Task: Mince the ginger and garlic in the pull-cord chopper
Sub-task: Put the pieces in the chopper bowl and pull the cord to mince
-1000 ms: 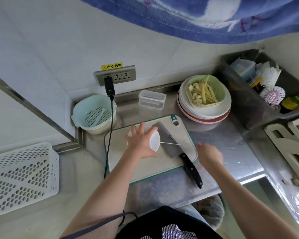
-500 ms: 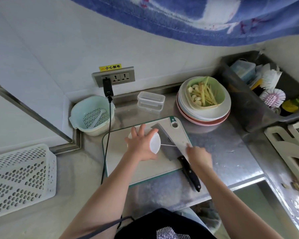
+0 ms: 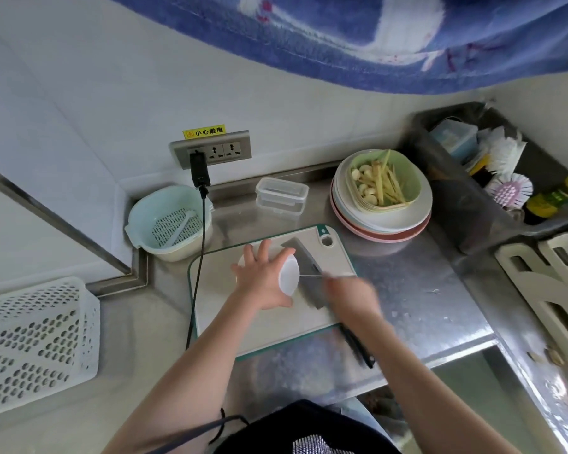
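The white pull-cord chopper lies tilted on the cutting board, its lid facing right. My left hand lies over it and grips it. A thin cord runs from the lid to my right hand, which is blurred with motion and holds the cord's end just right of the chopper. A cleaver rests on the board behind and under both hands, its black handle pointing at me. Garlic cloves and ginger strips sit in a green bowl at the back right.
The bowl stands on stacked plates. A clear lidded box and a pale blue colander stand by the wall. A black charger cable hangs across the board's left edge. A white perforated basket is at the left, a bin of brushes at the right.
My right hand has travelled left towards the chopper and the visible cord has grown shorter. My left hand and the chopper have stayed in place.
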`<state>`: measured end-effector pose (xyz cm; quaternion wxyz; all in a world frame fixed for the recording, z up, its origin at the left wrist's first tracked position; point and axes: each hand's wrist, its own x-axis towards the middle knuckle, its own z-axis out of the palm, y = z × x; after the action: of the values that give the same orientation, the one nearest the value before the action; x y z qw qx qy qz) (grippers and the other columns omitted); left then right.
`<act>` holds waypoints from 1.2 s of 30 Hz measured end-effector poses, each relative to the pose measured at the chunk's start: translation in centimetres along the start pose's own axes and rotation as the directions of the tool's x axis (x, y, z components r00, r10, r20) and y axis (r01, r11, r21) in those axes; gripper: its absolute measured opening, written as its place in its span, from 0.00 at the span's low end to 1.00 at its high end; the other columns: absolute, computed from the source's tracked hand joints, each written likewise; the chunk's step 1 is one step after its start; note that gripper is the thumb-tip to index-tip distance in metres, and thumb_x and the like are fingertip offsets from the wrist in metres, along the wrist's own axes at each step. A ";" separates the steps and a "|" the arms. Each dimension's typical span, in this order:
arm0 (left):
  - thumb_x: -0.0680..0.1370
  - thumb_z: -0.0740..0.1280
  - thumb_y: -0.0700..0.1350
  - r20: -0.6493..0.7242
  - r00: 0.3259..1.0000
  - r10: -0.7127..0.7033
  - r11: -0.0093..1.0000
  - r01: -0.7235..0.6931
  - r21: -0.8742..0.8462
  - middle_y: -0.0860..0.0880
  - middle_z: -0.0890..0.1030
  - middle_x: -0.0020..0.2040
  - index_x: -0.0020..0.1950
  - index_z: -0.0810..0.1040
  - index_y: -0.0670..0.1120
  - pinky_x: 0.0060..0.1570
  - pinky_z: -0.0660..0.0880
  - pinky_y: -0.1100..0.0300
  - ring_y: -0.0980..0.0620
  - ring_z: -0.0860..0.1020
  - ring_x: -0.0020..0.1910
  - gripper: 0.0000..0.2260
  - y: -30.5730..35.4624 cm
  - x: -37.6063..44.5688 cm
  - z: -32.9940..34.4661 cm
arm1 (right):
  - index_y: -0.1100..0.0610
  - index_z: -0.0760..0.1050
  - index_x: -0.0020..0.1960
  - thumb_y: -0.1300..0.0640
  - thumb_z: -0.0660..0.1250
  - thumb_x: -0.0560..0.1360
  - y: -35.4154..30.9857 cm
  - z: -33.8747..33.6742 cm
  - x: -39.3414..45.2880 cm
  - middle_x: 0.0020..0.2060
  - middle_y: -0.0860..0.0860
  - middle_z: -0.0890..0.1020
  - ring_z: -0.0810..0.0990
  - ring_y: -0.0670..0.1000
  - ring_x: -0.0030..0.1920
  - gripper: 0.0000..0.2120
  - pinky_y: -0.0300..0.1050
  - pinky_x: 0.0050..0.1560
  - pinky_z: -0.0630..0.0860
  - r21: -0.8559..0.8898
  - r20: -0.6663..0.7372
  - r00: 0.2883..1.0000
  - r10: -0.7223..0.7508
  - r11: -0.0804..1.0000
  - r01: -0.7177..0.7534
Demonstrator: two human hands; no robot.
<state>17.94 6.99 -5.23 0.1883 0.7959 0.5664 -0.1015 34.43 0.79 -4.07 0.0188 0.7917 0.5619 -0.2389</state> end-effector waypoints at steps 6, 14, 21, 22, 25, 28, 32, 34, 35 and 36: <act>0.60 0.74 0.57 0.012 1.000 0.000 1.000 0.000 -0.008 0.50 0.48 0.74 0.71 0.52 0.67 0.62 0.61 0.38 0.38 0.48 0.73 0.46 -0.3 -0.1 -0.2 | 0.57 0.79 0.52 0.49 0.49 0.82 0.6 0.7 0.8 0.50 0.58 0.82 0.78 0.59 0.53 0.22 0.49 0.56 0.69 -0.061 0.042 0.999 -0.025 0.998 0.027; 0.62 0.73 0.56 -0.005 1.000 -0.006 1.000 0.006 -0.007 0.50 0.48 0.74 0.71 0.52 0.66 0.61 0.61 0.39 0.38 0.49 0.72 0.43 0.0 0.3 0.0 | 0.56 0.76 0.49 0.56 0.54 0.80 -1.5 0.4 -0.5 0.50 0.60 0.81 0.79 0.60 0.52 0.12 0.47 0.51 0.72 -0.021 0.032 0.996 -0.082 0.996 0.083; 0.59 0.74 0.57 -0.015 1.000 -0.010 1.000 0.009 -0.027 0.51 0.50 0.73 0.70 0.53 0.66 0.61 0.61 0.38 0.38 0.49 0.72 0.45 0.0 0.2 0.1 | 0.62 0.78 0.55 0.50 0.48 0.82 5.6 0.8 1.3 0.53 0.62 0.80 0.78 0.62 0.53 0.23 0.50 0.56 0.70 0.087 -0.012 0.942 0.336 0.939 -0.333; 0.59 0.74 0.57 -0.019 1.000 -0.012 1.000 0.011 -0.028 0.51 0.50 0.73 0.70 0.53 0.66 0.61 0.61 0.38 0.38 0.49 0.72 0.45 0.0 0.2 0.2 | 0.63 0.77 0.55 0.50 0.48 0.81 7.0 0.1 0.9 0.54 0.64 0.80 0.78 0.62 0.53 0.24 0.51 0.55 0.71 0.132 0.016 0.891 0.454 0.882 -0.452; 0.60 0.74 0.57 -0.024 1.000 -0.019 1.000 0.018 -0.020 0.50 0.49 0.73 0.70 0.53 0.66 0.61 0.61 0.38 0.38 0.48 0.72 0.45 0.1 0.3 0.3 | 0.62 0.78 0.55 0.48 0.47 0.81 4.3 0.1 1.3 0.54 0.63 0.80 0.78 0.61 0.55 0.25 0.49 0.55 0.72 0.118 0.011 0.933 0.360 0.926 -0.359; 0.63 0.74 0.57 -0.011 1.000 -0.009 1.000 0.009 -0.015 0.50 0.47 0.75 0.72 0.52 0.66 0.62 0.61 0.36 0.37 0.47 0.73 0.44 -0.1 0.5 0.3 | 0.61 0.79 0.49 0.47 0.50 0.82 -3.3 1.3 0.3 0.47 0.60 0.81 0.79 0.58 0.51 0.24 0.47 0.48 0.69 0.102 0.121 0.985 -0.123 0.989 0.110; 0.61 0.75 0.56 -0.008 1.000 -0.004 0.999 0.003 -0.037 0.51 0.48 0.75 0.71 0.53 0.66 0.62 0.61 0.37 0.37 0.47 0.73 0.45 -0.1 0.3 0.1 | 0.60 0.79 0.51 0.47 0.49 0.82 -1.5 1.3 1.1 0.50 0.60 0.82 0.79 0.60 0.53 0.23 0.47 0.52 0.71 0.095 0.057 0.997 -0.051 0.994 0.045; 0.60 0.74 0.56 -0.020 1.000 0.000 0.999 -0.001 -0.046 0.51 0.49 0.74 0.71 0.53 0.66 0.61 0.61 0.37 0.38 0.48 0.73 0.45 0.1 0.2 0.2 | 0.60 0.78 0.55 0.46 0.50 0.80 4.1 1.0 1.5 0.53 0.61 0.81 0.79 0.61 0.54 0.23 0.48 0.54 0.74 0.125 0.087 0.965 0.246 0.959 -0.256; 0.60 0.74 0.56 -0.023 1.000 -0.002 0.999 0.001 -0.051 0.51 0.49 0.74 0.71 0.54 0.66 0.62 0.61 0.37 0.38 0.48 0.73 0.45 0.1 0.2 0.2 | 0.60 0.77 0.55 0.46 0.50 0.80 6.2 0.8 1.1 0.53 0.61 0.81 0.79 0.61 0.53 0.23 0.48 0.51 0.74 0.113 0.107 0.930 0.353 0.925 -0.364; 0.59 0.74 0.56 -0.028 1.000 -0.002 0.999 0.000 -0.049 0.51 0.50 0.73 0.70 0.54 0.66 0.61 0.61 0.38 0.38 0.48 0.73 0.45 0.0 0.1 0.3 | 0.60 0.76 0.54 0.47 0.49 0.80 7.4 0.6 0.7 0.53 0.62 0.80 0.79 0.61 0.52 0.22 0.47 0.48 0.73 0.085 0.107 0.916 0.386 0.915 -0.395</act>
<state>18.04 6.98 -5.52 0.1997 0.7921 0.5717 -0.0763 41.07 -1.54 -6.64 0.0493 0.8766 0.3775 -0.2943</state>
